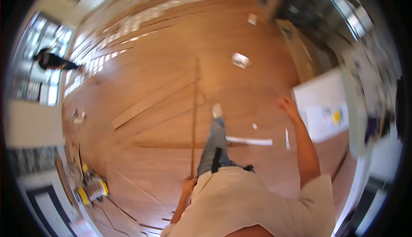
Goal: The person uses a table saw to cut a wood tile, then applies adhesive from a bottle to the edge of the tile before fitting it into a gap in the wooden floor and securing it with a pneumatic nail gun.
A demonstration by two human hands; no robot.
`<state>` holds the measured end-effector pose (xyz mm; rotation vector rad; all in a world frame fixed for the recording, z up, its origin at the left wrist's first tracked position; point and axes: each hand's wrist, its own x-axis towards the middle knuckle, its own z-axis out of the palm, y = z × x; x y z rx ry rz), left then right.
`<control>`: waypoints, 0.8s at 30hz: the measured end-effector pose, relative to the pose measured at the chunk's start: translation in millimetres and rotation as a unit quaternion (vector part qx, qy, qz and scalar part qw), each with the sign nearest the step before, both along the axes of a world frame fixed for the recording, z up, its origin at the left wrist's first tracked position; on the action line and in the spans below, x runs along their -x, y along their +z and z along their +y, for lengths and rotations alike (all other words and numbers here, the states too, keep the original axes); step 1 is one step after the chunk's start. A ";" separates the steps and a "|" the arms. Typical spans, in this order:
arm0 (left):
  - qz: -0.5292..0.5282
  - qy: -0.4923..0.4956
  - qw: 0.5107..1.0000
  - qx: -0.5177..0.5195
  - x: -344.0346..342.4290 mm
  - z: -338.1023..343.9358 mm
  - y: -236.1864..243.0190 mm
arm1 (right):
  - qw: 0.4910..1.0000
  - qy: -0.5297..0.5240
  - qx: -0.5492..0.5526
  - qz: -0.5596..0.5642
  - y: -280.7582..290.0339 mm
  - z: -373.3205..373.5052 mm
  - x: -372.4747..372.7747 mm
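Note:
My left hand, low by my hip, is closed around the near end of a long thin wooden strip. The strip reaches forward over the floor, past my left side. Out to the right, my right hand is raised beside a white panel, apart from it as far as I can tell. Motion smears its fingers, and nothing shows clearly in them. Wooden planks lie on the wood floor ahead and to the left.
A white strip lies by my leg. Ahead is a small white packet. A yellow-ended reel with trailing cords stands at lower left. More planks line the far side. Another person stands far left near the windows.

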<state>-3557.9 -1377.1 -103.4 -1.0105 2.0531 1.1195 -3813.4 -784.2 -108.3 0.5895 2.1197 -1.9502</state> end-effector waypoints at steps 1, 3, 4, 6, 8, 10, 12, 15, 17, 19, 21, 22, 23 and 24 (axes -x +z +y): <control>-0.017 0.012 1.000 0.000 21.0 -14.1 3.4 | 0.996 -0.077 0.026 0.020 -10.8 -15.5 16.0; -0.029 -0.019 0.998 -0.051 110.6 23.7 -10.4 | 0.982 -0.188 -0.015 0.008 -123.5 97.0 -6.0; -0.037 -0.066 0.992 -0.105 170.4 59.7 -14.7 | 0.968 -0.241 -0.067 0.024 -153.1 182.3 -21.7; 0.002 -0.029 0.992 -0.119 261.1 100.7 30.1 | 0.970 -0.225 -0.077 -0.044 -179.3 235.6 -33.3; 0.010 -0.103 0.993 -0.059 297.7 97.6 30.5 | 0.978 -0.133 -0.036 -0.158 -209.6 191.1 -62.4; -0.024 -0.067 0.997 0.009 283.5 73.7 69.7 | 0.898 -0.056 0.178 -0.398 -166.0 79.0 -45.3; -0.045 -0.040 0.997 0.053 297.7 75.7 60.6 | 0.890 -0.023 0.110 -0.441 -118.1 38.3 -24.9; -0.036 -0.078 0.996 0.030 400.4 137.1 47.4 | 0.876 -0.018 0.095 -0.473 -185.9 115.1 -13.3; -0.027 -0.114 0.993 0.021 466.0 184.5 36.8 | 0.913 0.003 0.121 -0.390 -239.9 191.7 33.5; -0.024 -0.067 0.997 0.001 481.0 199.4 43.4 | 0.926 0.040 0.089 -0.365 -234.4 210.7 113.0; -0.006 -0.010 0.999 -0.032 487.2 199.4 62.5 | 0.940 0.035 0.043 -0.337 -205.1 188.8 228.5; -0.010 -0.001 1.000 -0.028 497.9 201.0 69.3 | 0.950 0.020 0.021 -0.312 -193.3 187.9 281.2; -0.022 0.006 0.999 -0.022 509.7 202.5 73.4 | 0.960 0.009 -0.002 -0.281 -179.4 186.2 337.5; -0.030 0.004 0.999 -0.022 530.5 207.0 72.4 | 0.970 -0.008 -0.021 -0.242 -162.6 193.4 396.0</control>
